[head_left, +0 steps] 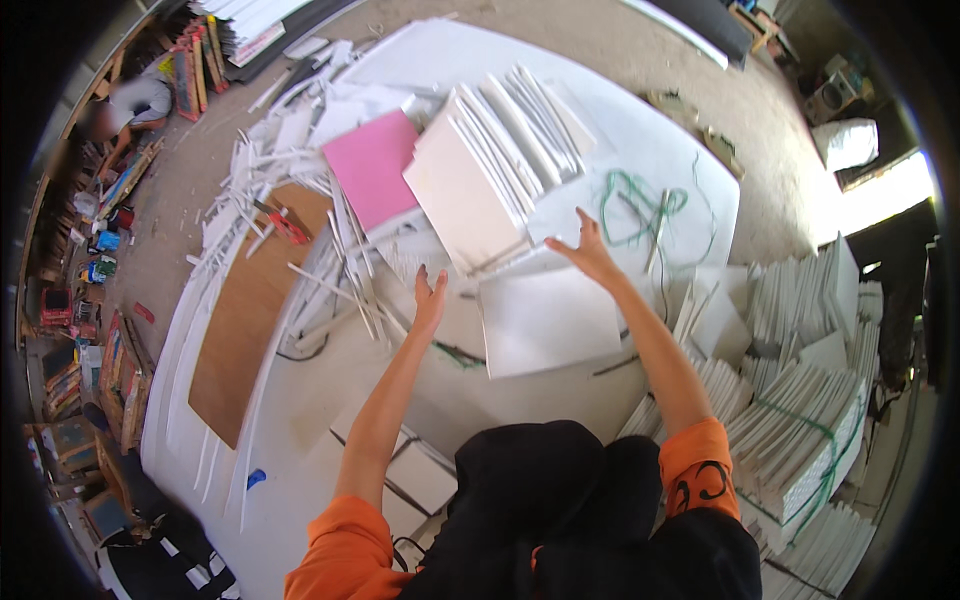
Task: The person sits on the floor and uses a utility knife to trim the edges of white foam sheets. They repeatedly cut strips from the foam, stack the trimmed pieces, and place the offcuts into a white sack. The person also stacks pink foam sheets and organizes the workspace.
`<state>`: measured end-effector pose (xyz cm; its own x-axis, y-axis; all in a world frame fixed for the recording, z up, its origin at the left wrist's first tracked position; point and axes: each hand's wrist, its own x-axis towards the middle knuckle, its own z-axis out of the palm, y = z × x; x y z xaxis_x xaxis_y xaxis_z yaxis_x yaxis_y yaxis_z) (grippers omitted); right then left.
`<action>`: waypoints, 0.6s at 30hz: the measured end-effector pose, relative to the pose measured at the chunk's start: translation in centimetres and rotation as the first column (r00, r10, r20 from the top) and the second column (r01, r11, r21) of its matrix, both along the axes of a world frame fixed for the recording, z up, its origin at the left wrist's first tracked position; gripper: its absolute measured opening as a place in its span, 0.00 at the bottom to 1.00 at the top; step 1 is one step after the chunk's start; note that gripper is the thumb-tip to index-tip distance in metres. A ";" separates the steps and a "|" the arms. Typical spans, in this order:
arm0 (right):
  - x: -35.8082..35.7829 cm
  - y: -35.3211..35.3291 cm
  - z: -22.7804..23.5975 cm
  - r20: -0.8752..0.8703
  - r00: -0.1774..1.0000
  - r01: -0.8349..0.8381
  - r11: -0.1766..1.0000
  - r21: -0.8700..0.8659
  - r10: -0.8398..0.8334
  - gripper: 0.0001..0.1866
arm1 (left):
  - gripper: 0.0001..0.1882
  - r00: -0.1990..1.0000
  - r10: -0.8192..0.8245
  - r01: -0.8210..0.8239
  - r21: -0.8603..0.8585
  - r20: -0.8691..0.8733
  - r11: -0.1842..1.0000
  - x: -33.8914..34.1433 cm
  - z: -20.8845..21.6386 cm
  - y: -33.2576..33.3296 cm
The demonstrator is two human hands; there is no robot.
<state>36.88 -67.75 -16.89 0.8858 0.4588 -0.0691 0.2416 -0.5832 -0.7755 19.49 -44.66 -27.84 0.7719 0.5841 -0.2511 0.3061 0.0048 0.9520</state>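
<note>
A leaning stack of white sheets (465,180) lies ahead of me on a large white board (450,50). My left hand (430,298) is raised near the stack's lower left corner, its fingers apart and nothing in it. Just off the stack's lower right side, my right hand (588,252) reaches out with thumb and fingers spread, also holding nothing. Against the stack's left side rests a pink sheet (375,168). Below my right hand, a single white sheet (548,322) lies flat.
White offcut strips (280,150) pile up on the left, around a brown board (245,330) and a red tool (288,225). Tangled green string (640,205) lies right of the stack. Bundled white sheets (790,430) stand at right. A person (135,105) crouches at far left.
</note>
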 end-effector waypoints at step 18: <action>3.4 15.8 1.6 0.244 0.963 0.000 0.909 -0.416 0.112 0.60 | 0.43 0.966 -0.014 -0.030 -0.165 -0.258 0.986 9.0 1.8 1.3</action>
<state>40.23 -51.99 -15.32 0.8719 0.4885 -0.0350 0.4411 -0.8143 -0.3773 28.46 -43.37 -26.06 0.6639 0.5230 -0.5345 0.5399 0.1594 0.8265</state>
